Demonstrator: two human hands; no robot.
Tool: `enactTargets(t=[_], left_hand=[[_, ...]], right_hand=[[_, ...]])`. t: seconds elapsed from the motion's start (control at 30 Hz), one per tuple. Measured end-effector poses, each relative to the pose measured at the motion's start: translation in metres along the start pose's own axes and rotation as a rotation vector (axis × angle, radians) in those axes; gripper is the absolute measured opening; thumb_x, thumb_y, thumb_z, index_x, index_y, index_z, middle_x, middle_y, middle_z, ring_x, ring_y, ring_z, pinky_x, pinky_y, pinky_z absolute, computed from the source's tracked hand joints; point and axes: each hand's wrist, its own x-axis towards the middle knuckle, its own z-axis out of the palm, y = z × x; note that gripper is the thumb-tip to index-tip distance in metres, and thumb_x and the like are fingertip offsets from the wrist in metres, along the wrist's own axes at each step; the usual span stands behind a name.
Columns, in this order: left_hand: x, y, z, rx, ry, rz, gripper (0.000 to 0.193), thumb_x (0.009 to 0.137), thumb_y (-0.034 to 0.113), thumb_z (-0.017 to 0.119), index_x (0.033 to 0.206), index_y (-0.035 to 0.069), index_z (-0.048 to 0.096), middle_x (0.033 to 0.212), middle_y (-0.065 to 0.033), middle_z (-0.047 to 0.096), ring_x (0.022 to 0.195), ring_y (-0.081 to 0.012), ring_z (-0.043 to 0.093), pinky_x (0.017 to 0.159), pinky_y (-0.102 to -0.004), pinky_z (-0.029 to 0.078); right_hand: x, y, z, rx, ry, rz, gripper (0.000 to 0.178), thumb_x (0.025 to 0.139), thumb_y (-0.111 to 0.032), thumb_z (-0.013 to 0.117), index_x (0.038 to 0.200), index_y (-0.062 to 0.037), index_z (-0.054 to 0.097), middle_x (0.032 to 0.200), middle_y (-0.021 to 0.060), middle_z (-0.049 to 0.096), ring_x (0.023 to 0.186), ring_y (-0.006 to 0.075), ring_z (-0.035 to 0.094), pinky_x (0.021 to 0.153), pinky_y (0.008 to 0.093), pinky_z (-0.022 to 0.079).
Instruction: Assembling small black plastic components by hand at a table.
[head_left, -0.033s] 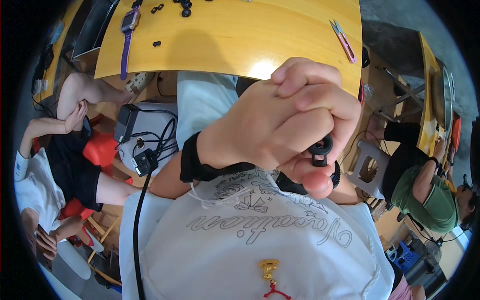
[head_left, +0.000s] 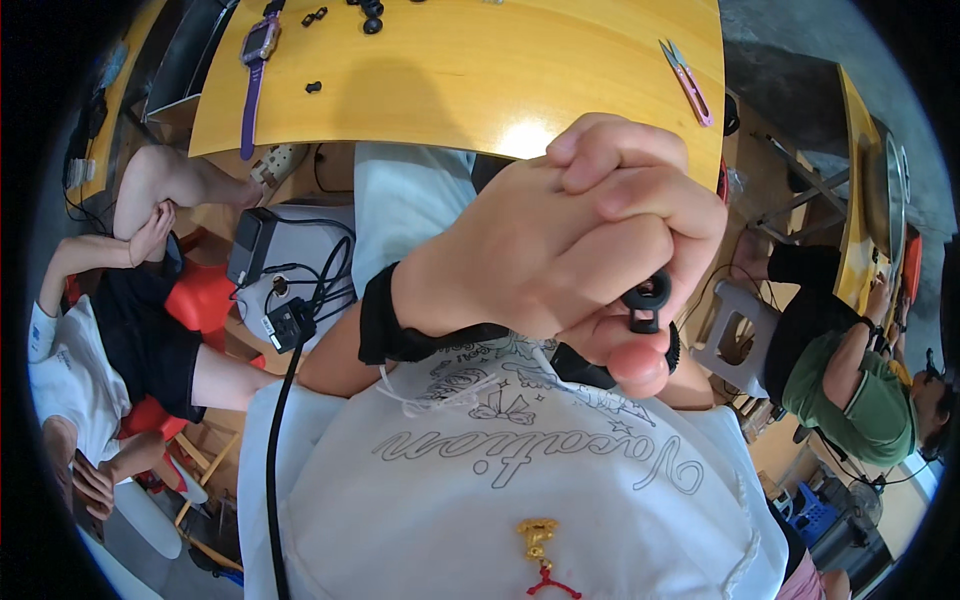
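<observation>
Black ring-topped plastic piece (head_left: 645, 306) pinched in left hand (head_left: 530, 250), fingers curled tight, just above the wearer's lap. Right hand (head_left: 697, 232) mostly hidden against it; can't tell its finger state from here. Pink-handled metal snips (head_left: 687, 84) and purple-strapped watch (head_left: 257, 75) on yellow wooden table (head_left: 470, 90).

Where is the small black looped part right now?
Right of centre in the head view: the black looped part pokes out of the person's clasped hands, just above a thumb tip.
</observation>
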Motion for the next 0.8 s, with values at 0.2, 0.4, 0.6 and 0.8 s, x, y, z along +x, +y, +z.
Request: enactTargets(t=[0.2, 0.4, 0.6, 0.8], left_hand=[[0.000, 0.005, 0.003, 0.060, -0.007, -0.121, 0.043, 0.088, 0.042, 0.038, 0.064, 0.007, 0.029, 0.070, -0.0026, 0.043, 0.051, -0.0190, 0.041, 0.050, -0.0277, 0.037], [0.000, -0.007, 0.016, -0.006, 0.156, 0.050, 0.048, 0.089, 0.048, 0.034, 0.064, 0.009, 0.023, 0.073, -0.0036, 0.041, 0.057, -0.0225, 0.039, 0.054, -0.0314, 0.034], [-0.002, 0.005, 0.027, -0.058, 0.276, -0.126, 0.047, 0.088, 0.049, 0.035, 0.065, 0.009, 0.024, 0.073, -0.0025, 0.042, 0.065, -0.0218, 0.040, 0.058, -0.0309, 0.033], [0.003, 0.002, 0.023, -0.103, 0.201, 0.002, 0.049, 0.084, 0.053, 0.039, 0.061, 0.010, 0.033, 0.074, 0.0017, 0.044, 0.066, -0.0200, 0.037, 0.055, -0.0303, 0.032]], right_hand=[[0.003, -0.007, 0.001, -0.001, 0.031, 0.125, 0.069, 0.070, -0.067, 0.049, 0.083, 0.0013, 0.044, 0.080, 0.0149, 0.047, 0.068, 0.0256, 0.047, 0.060, 0.0379, 0.042], [0.004, -0.001, 0.012, -0.001, 0.155, -0.049, 0.068, 0.072, -0.067, 0.046, 0.078, 0.0000, 0.041, 0.069, 0.0143, 0.044, 0.062, 0.0249, 0.046, 0.049, 0.0363, 0.041], [-0.001, -0.001, 0.006, 0.032, 0.085, -0.034, 0.076, 0.069, -0.071, 0.046, 0.086, 0.0027, 0.044, 0.075, 0.0184, 0.049, 0.069, 0.0283, 0.050, 0.061, 0.0415, 0.044], [-0.001, -0.005, 0.004, -0.011, 0.077, 0.013, 0.078, 0.068, -0.072, 0.046, 0.089, 0.0030, 0.044, 0.078, 0.0198, 0.049, 0.072, 0.0293, 0.051, 0.065, 0.0428, 0.044]])
